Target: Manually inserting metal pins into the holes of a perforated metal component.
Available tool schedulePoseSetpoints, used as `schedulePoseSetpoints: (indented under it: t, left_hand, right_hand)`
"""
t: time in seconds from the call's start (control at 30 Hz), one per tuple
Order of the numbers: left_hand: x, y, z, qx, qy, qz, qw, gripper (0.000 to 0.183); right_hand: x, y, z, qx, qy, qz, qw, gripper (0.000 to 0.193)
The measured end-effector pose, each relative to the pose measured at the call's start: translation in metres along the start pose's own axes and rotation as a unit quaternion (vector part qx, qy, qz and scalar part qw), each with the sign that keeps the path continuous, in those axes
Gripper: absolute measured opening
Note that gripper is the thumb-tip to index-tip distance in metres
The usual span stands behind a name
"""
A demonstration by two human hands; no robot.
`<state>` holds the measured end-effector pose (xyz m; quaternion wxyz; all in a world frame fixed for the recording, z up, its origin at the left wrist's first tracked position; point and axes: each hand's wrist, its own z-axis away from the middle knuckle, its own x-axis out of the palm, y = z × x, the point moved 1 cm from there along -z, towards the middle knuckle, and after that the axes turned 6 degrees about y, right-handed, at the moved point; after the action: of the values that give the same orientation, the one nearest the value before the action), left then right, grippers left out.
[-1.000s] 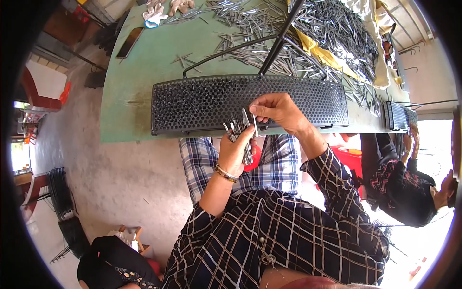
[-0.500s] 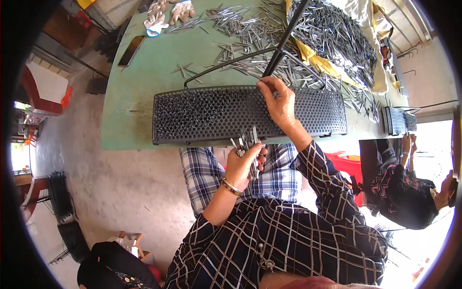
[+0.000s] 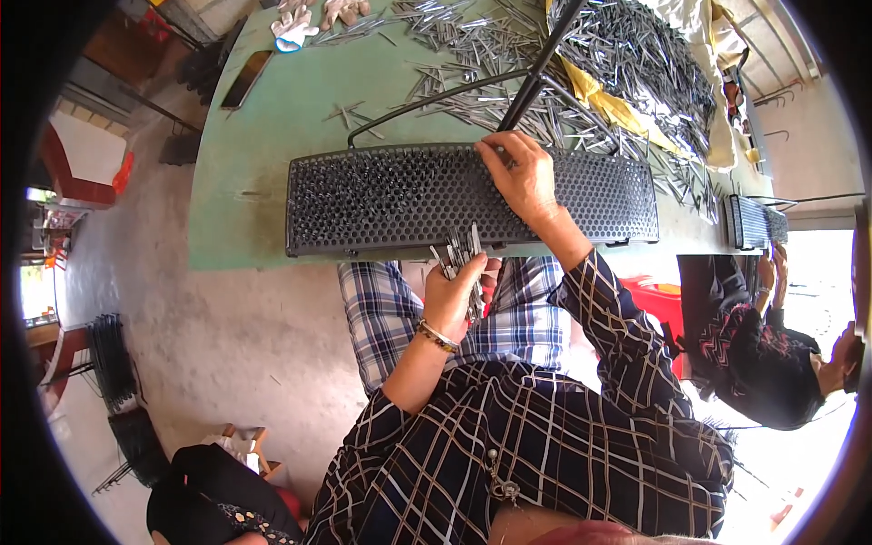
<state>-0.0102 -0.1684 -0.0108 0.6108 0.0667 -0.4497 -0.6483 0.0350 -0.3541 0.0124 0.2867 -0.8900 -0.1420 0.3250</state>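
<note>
A long black rack [image 3: 581, 218] with a honeycomb of round holes lies along the table's near edge. Its left part is densely filled with thin dark pieces, while many holes on the right look unfilled. My left hand [image 3: 452, 295] is closed round a bundle of thin metal rods [image 3: 465, 254], just below the rack's near side, with their ends sticking up. Over the rack's far edge, near its middle, my right hand [image 3: 527, 182] has thumb and forefinger pinched together. Whatever may be between those fingertips is too small to tell.
Loose rods [image 3: 472, 54] lie scattered across the green table [image 3: 232, 173], beside a large heap [image 3: 636, 73] at the far right. A black rod frame [image 3: 518, 109] rises behind the rack. A phone [image 3: 247, 80] and gloves [image 3: 292, 29] lie far left. Another person [image 3: 763, 363] works at the right.
My right hand has moved slightly left along the rack's far edge, thumb and forefinger still together. My left hand keeps the bundle. The whole view has shifted a little.
</note>
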Motion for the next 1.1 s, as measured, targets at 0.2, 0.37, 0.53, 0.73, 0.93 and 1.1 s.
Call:
schedulePoseSetpoints:
  t: [0.2,0.37,0.53,0.73,0.93,1.1]
  left_hand:
    - [0.001,0.000,-0.001,0.026,0.001,0.015,1.000,0.021]
    - [-0.005,0.004,-0.002,0.033,-0.042,0.056,0.997,0.019]
    - [0.000,0.011,0.001,0.053,-0.062,0.078,0.994,0.015]
    - [-0.002,0.010,-0.001,0.049,-0.046,0.084,0.994,0.016]
    - [-0.006,0.004,-0.001,0.049,-0.037,0.049,0.997,0.018]
    - [-0.008,0.000,-0.002,0.045,-0.036,0.042,0.997,0.019]
  right_hand:
    - [-0.008,-0.003,0.002,0.040,-0.056,0.023,0.997,0.017]
    - [-0.033,-0.027,0.016,0.128,-0.181,-0.125,0.967,0.029]
    - [-0.042,-0.035,0.029,0.284,-0.318,-0.236,0.873,0.027]
    - [-0.035,-0.029,0.011,0.319,-0.232,-0.299,0.869,0.022]
    - [-0.008,-0.011,-0.006,0.239,-0.088,-0.272,0.928,0.019]
    - [-0.002,0.001,-0.007,0.168,-0.082,-0.168,0.968,0.016]
